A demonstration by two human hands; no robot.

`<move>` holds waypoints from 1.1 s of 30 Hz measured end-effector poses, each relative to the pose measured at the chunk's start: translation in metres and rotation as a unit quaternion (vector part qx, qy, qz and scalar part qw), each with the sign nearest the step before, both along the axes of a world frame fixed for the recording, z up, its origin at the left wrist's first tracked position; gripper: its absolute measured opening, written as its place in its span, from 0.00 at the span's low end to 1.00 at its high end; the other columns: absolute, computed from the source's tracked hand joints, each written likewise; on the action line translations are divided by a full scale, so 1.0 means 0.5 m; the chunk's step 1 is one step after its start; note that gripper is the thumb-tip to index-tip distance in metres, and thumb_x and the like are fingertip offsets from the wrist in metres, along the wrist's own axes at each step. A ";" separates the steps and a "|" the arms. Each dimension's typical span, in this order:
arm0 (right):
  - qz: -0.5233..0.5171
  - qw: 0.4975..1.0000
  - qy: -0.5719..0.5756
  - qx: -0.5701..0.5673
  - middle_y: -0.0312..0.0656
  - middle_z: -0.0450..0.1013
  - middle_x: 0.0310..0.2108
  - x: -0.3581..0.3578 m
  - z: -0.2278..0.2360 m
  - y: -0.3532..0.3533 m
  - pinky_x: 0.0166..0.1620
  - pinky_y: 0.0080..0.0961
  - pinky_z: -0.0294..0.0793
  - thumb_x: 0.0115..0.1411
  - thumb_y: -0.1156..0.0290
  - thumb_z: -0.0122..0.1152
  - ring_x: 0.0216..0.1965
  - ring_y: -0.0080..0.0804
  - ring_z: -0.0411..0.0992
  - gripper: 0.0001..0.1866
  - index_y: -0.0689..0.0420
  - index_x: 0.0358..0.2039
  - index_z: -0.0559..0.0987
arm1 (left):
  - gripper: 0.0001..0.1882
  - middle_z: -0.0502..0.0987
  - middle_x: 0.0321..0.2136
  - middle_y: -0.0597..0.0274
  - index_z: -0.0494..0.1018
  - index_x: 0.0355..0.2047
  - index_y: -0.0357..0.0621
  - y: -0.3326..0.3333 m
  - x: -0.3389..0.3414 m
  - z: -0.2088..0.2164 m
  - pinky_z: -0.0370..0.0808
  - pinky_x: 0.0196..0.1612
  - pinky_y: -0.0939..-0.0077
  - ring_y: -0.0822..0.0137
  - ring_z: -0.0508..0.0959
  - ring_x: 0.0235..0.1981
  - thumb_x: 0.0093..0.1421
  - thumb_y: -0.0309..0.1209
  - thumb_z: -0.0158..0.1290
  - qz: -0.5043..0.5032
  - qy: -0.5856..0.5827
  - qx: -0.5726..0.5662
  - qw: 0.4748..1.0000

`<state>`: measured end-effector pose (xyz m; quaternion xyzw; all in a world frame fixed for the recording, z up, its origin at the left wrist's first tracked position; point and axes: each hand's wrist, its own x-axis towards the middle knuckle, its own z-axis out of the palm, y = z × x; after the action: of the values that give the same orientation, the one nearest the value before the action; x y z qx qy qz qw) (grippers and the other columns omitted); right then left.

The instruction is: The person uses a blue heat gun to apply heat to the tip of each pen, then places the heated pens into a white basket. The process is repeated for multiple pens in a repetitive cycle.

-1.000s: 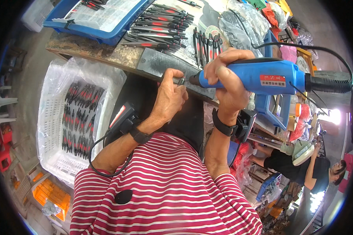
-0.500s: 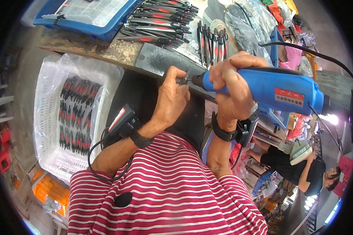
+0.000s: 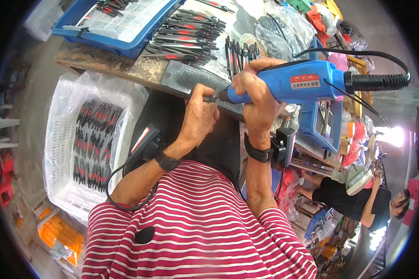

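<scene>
My right hand [image 3: 260,100] is wrapped round a blue electric screwdriver [image 3: 328,76], held almost level with its black nose pointing left. A small dark piece [image 3: 212,98] is pinched between the thumb and fingers of my left hand [image 3: 198,116], right at the driver's tip. My fingers hide most of that piece, so its full shape does not show. Both hands are over the table's near edge, by a grey pad [image 3: 186,76]. Beyond them lies a pile of slim black, grey and red pen-like tools [image 3: 188,35], with a smaller row of them [image 3: 239,53] to the right.
A blue tray [image 3: 139,39] stands on the table at the far left. Below it is a plastic-lined white crate [image 3: 56,153] holding rows of the slim tools. On the right are a blue bin [image 3: 333,121] and the screwdriver's cord [image 3: 381,83]. Another person [image 3: 354,200] is farther right.
The view has shifted, showing more of the blue tray and the screwdriver's cord end. My hands keep the same holds, with the driver's tip still at the small dark piece.
</scene>
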<state>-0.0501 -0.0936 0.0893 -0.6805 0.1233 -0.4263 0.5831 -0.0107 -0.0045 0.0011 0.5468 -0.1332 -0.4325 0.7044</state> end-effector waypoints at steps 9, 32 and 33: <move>-0.025 0.999 -0.025 0.009 0.45 0.67 0.24 -0.007 -0.019 0.000 0.26 0.26 0.72 0.49 0.84 0.52 0.18 0.28 0.67 0.08 0.68 0.32 0.69 | 0.13 0.67 0.16 0.63 0.56 0.42 0.44 -0.004 0.001 0.001 0.53 0.11 0.87 0.80 0.59 0.11 0.57 0.21 0.41 0.000 0.040 -0.005 0.999; 0.021 0.996 -0.037 0.073 0.40 0.69 0.23 -0.004 0.014 0.010 0.26 0.23 0.70 0.47 0.82 0.58 0.20 0.25 0.69 0.11 0.65 0.33 0.71 | 0.13 0.66 0.17 0.65 0.55 0.43 0.44 0.003 -0.004 -0.014 0.57 0.13 0.88 0.81 0.61 0.13 0.59 0.23 0.42 -0.001 0.015 -0.032 0.999; 0.017 0.998 -0.018 0.060 0.41 0.68 0.25 -0.007 0.014 0.011 0.27 0.27 0.70 0.47 0.83 0.54 0.19 0.27 0.67 0.12 0.65 0.35 0.69 | 0.13 0.66 0.17 0.65 0.55 0.43 0.44 0.003 -0.004 -0.014 0.58 0.13 0.88 0.81 0.61 0.13 0.59 0.23 0.42 -0.001 0.016 -0.030 0.999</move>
<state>-0.0534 -0.0883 0.0965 -0.6385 0.1266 -0.4201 0.6323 -0.0126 -0.0032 -0.0060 0.5180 -0.1355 -0.4382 0.7220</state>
